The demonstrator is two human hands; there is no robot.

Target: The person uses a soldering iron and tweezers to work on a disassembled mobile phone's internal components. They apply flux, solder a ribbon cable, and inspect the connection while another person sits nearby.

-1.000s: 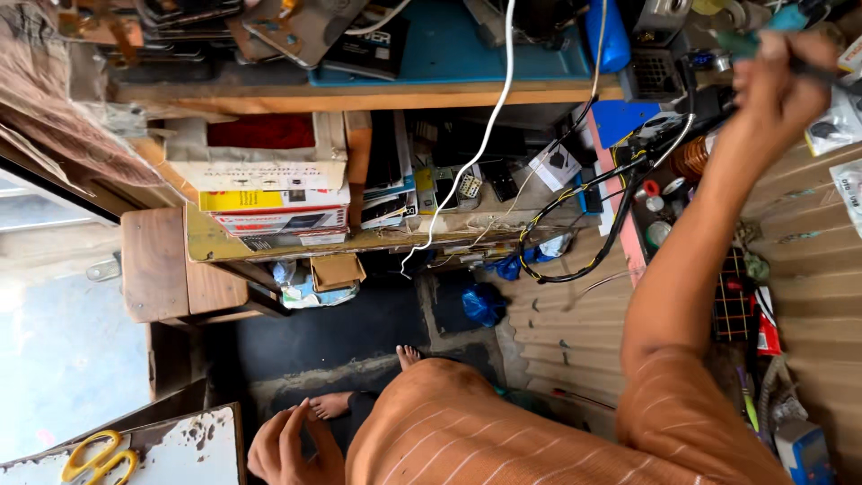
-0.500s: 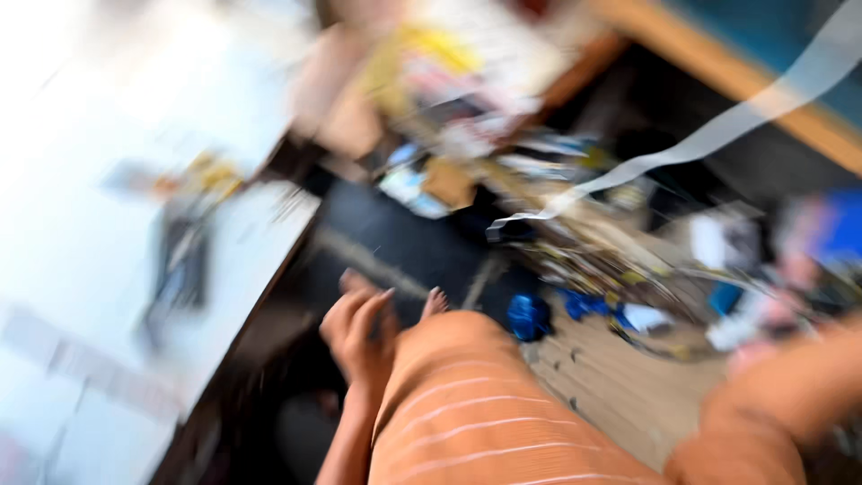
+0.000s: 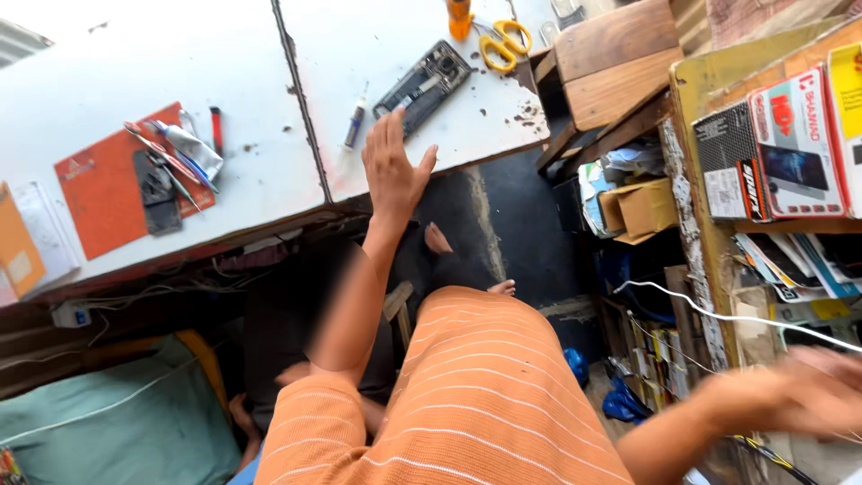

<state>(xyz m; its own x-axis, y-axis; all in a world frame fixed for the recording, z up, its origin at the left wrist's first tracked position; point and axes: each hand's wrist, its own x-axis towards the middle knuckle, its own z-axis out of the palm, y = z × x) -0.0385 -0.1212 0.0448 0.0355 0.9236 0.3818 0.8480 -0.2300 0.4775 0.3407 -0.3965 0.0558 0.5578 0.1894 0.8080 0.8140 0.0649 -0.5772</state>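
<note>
White table (image 3: 269,108) edge: my left hand (image 3: 392,171) spreads open beside the opened phone (image 3: 422,87); my blurred right hand (image 3: 813,395), grip unclear, nears the shelves (image 3: 709,224).

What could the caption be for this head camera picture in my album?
Left hand reaches over a white worktable toward an opened phone, while the blurred right hand hangs by cluttered shelves.

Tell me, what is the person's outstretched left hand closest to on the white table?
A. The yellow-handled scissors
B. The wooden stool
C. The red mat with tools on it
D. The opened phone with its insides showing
D. The left hand reaches up over the white table with its fingertips right beside the opened phone; the scissors and the red mat lie farther off.
</note>
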